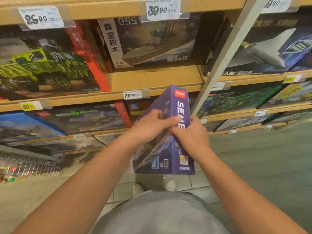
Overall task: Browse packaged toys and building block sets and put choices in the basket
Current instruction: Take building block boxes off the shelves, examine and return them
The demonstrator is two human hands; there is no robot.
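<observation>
A purple building block set box (170,149) with white lettering on its narrow side stands tilted in front of the shelves, held in the air at the centre. My left hand (152,127) grips its front face and edge, thumb across the narrow side. From the other side my right hand (190,134) holds the same box, fingers curled round its edge. No basket is in view.
Wooden shelves (152,80) carry boxed block sets: a green truck box (45,65) at left, a warship box (152,43) above, more boxes right. A white upright post (224,53) divides the bays. Tiled floor and my shoes (138,189) lie below.
</observation>
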